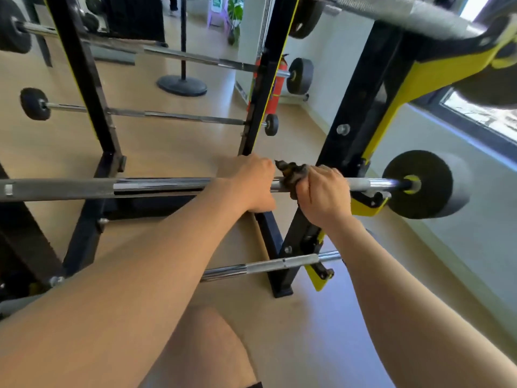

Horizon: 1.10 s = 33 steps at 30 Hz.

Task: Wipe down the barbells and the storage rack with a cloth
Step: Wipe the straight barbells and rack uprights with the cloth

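- The right hand (321,191) clenches a dark cloth (292,170) around the barbell (156,186).
- The left hand (251,183) grips the bar just beside it.
- The barbell lies across the black-and-yellow rack (355,107).
- The writing on the green sign (216,2) is too blurred to read.

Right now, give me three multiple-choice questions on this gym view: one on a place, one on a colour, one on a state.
1. Where is the cloth? A. on the floor B. round the barbell, under the right hand C. over a plate
2. What colour trims the black rack? A. red B. yellow C. white
3. What is the left hand doing? A. hanging free B. pressing the floor C. gripping the barbell
Answers: B, the right hand grips it on the barbell; B, yellow brackets show; C, its fingers curl over the barbell.
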Motion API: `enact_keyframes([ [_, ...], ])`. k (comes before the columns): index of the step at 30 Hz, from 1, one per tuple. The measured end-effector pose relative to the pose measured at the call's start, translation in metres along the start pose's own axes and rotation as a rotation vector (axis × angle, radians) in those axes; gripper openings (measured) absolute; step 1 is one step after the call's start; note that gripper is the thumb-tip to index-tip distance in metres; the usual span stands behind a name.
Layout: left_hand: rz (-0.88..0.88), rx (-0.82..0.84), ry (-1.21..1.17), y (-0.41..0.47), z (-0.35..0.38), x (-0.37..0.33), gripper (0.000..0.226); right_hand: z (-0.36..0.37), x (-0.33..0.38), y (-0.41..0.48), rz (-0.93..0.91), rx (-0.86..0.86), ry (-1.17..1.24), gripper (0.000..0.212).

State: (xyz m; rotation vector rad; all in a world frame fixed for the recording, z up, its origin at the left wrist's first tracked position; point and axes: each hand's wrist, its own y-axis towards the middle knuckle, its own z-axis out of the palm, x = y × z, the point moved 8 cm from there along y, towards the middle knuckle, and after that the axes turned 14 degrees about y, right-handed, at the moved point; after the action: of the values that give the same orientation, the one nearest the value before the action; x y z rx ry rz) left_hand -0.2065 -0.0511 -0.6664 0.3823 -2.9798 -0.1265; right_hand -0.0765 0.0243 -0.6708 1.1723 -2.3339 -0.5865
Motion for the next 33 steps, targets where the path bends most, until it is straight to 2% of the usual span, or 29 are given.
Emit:
enact_keyframes([
  [2,-0.031,-0.019,-0.046,0.010,0.011,-0.006,0.030,0.000,-0.002,0.015,0.125,0.066,-0.067,0.039],
  [4,-0.065,-0.082,-0.050,0.014,0.015,-0.009,0.029,0.007,-0.003,0.031,0.136,0.316,-0.197,0.036],
  [6,-0.093,-0.183,0.021,0.010,0.014,-0.011,0.025,0.019,-0.006,0.044,0.113,0.610,-0.266,0.022],
  [9,-0.116,-0.284,0.171,0.001,0.006,-0.012,0.018,0.041,-0.012,0.056,0.192,0.879,-0.198,0.024],
  [11,-0.110,-0.301,0.227,0.001,0.003,-0.013,0.018,0.046,-0.016,0.058,0.399,0.908,-0.006,0.028],
  [12,-0.104,-0.302,0.230,0.001,0.001,-0.013,0.017,0.044,-0.016,0.058,0.436,0.891,0.011,0.028],
  [13,-0.102,-0.293,0.220,0.002,0.001,-0.012,0.016,0.041,-0.011,0.058,0.394,0.845,-0.038,0.027],
  [14,-0.100,-0.280,0.204,0.001,0.001,-0.012,0.016,0.036,-0.009,0.058,0.307,0.722,-0.104,0.027],
  [15,-0.103,-0.263,0.190,0.000,0.001,-0.011,0.018,0.029,-0.004,0.052,0.213,0.527,-0.100,0.031],
  [17,-0.103,-0.217,0.155,0.001,0.001,-0.009,0.022,0.007,0.012,0.019,0.090,0.103,0.128,0.039],
  [18,-0.092,-0.171,0.122,0.003,0.002,-0.007,0.023,0.003,0.019,0.004,0.023,-0.022,0.167,0.037],
  [20,-0.045,-0.017,0.011,0.009,0.009,0.001,0.037,0.010,0.023,-0.016,-0.057,-0.124,0.075,0.027],
  [23,0.006,0.098,-0.117,0.016,0.014,0.008,0.043,0.023,0.027,-0.026,-0.143,-0.167,-0.032,0.027],
  [26,-0.028,0.013,-0.087,0.014,0.013,0.006,0.038,0.022,0.034,-0.021,-0.243,-0.195,-0.004,0.024],
  [28,-0.058,-0.055,-0.015,0.012,0.008,0.001,0.036,0.013,0.031,-0.001,-0.179,-0.170,0.000,0.034],
  [31,-0.075,-0.083,0.061,0.010,0.005,-0.003,0.036,0.017,0.019,0.030,0.044,0.080,-0.011,0.048],
  [33,-0.089,-0.076,0.060,0.008,0.005,-0.003,0.039,0.027,0.007,0.042,0.200,0.277,-0.007,0.043],
])
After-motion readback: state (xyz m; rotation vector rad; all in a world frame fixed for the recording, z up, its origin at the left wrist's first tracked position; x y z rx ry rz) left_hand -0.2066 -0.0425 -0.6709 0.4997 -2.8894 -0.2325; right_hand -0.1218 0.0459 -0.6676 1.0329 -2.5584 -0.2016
